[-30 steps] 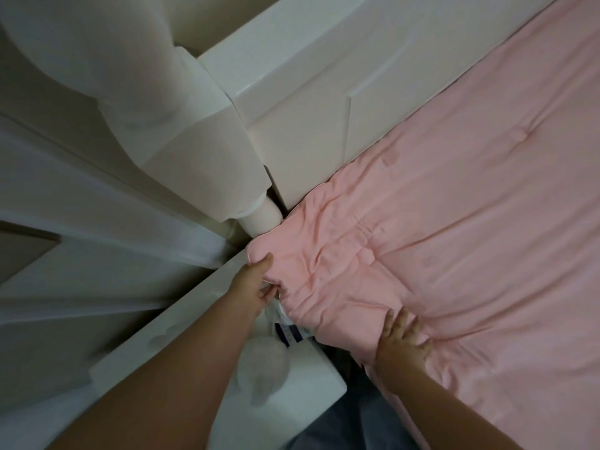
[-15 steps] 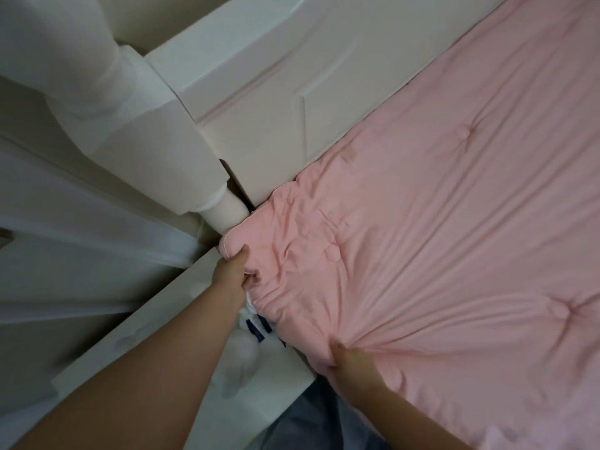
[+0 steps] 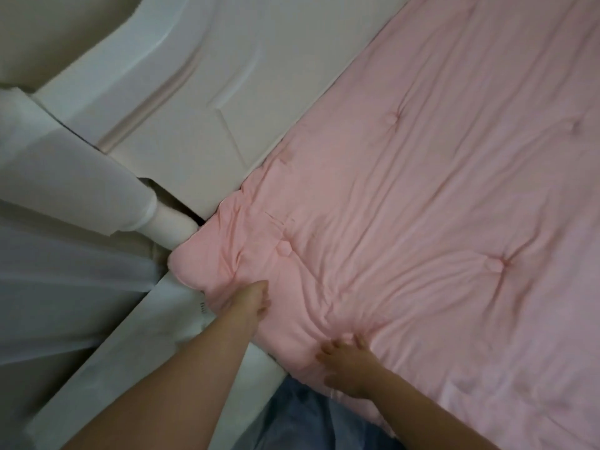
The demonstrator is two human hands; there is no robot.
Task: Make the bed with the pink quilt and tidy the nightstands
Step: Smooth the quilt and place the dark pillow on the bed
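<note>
The left hand lies on the pink quilt near its bunched corner, fingers curled down into the cloth; the frame is blurred there, so whether that grip pinches a fold or only presses on it cannot be told. The right hand rests flat on the quilt's near edge, fingers spread apart and clamped on nothing. Wrinkles fan out from between the two hands across the quilt, which covers the bed from its near edge to the white headboard, with tufted dimples dotted over its surface. The quilt's corner is puffed and creased, touching the base of the white bedpost at the bed's head corner. Just beside that corner, under the left forearm, stands a white nightstand, its top touching the quilt's edge. A small white tag shows at the quilt's edge beside the left hand. Blue fabric shows below the bed's near edge, between the two forearms.
</note>
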